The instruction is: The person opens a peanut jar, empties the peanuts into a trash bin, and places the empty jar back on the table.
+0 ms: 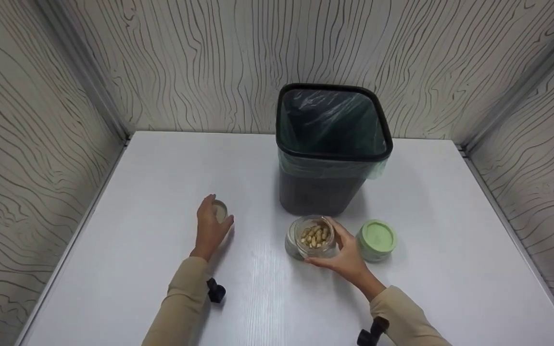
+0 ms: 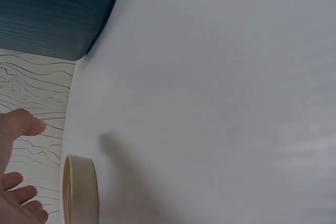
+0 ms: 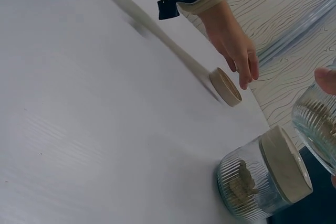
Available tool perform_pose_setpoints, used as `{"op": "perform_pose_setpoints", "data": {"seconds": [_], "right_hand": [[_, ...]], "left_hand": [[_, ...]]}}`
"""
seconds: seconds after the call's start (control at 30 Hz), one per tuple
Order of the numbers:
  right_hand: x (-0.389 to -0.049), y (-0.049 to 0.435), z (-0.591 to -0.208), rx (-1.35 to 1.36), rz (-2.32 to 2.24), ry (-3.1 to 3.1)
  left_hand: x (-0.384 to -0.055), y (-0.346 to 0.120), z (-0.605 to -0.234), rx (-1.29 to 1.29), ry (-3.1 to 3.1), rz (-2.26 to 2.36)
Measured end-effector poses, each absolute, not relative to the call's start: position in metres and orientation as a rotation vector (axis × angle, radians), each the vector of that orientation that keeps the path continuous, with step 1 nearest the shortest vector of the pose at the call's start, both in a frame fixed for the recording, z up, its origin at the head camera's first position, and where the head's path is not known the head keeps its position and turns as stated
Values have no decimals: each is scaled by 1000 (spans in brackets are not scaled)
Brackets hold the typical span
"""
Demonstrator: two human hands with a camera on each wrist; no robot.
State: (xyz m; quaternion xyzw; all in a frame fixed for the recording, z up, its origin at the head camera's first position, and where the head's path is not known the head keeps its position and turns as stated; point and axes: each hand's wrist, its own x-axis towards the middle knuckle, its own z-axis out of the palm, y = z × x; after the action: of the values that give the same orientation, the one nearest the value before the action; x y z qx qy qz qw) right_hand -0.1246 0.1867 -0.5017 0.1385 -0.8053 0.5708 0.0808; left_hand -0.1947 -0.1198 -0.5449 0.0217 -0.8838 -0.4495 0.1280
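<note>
In the head view, my right hand [image 1: 346, 254] holds a lidless ribbed glass jar [image 1: 327, 252] by its side. Tan peanuts [image 1: 315, 235] lie inside it. The right wrist view catches part of the same jar [image 3: 317, 121] at its edge. There, a jar with a pale lid [image 3: 286, 163] and lumpy brown contents stands on the table near it. Left of the bin, my left hand [image 1: 209, 229] hovers at a round beige lid [image 1: 220, 211]. Its fingers are spread apart from the lid [image 3: 226, 87], which stands on its edge in the right wrist view.
A dark bin [image 1: 310, 192] with a translucent green liner stands at the back of the white table [image 1: 171, 168]. Right of my right hand stands a jar with a green lid [image 1: 378, 236]; I cannot tell whether it is the pale-lidded one. Patterned walls [image 1: 233, 62] enclose the table.
</note>
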Motion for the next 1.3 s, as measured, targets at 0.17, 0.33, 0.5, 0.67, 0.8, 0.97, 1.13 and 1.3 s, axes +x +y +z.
{"op": "perform_pose_setpoints", "data": {"seconds": [0.17, 0.33, 0.5, 0.67, 0.8, 0.97, 1.13, 1.3], "right_hand": [[-125, 189, -499, 433, 1644, -2419], [-124, 191, -497, 433, 1614, -2430], [-122, 192, -495, 474, 1622, -2400], [-123, 193, -493, 539, 1645, -2347], [-123, 194, -490, 552, 1653, -2328], [-124, 195, -486, 580, 1643, -2308], [-123, 196, -483, 590, 1619, -2303], [-124, 195, -477, 619, 1601, -2298]], "left_hand": [[-197, -111, -536, -47, -2512, -1264], [-197, -101, -525, -123, -2468, -1367], [-197, -90, -510, -223, -2451, -1415], [-197, -80, -491, -307, -2407, -1498], [-198, -73, -474, -404, -2391, -1464], [-203, -62, -456, -508, -2352, -1460], [-209, -54, -439, -544, -2290, -1571], [-211, -49, -426, -550, -2269, -1666]]}}
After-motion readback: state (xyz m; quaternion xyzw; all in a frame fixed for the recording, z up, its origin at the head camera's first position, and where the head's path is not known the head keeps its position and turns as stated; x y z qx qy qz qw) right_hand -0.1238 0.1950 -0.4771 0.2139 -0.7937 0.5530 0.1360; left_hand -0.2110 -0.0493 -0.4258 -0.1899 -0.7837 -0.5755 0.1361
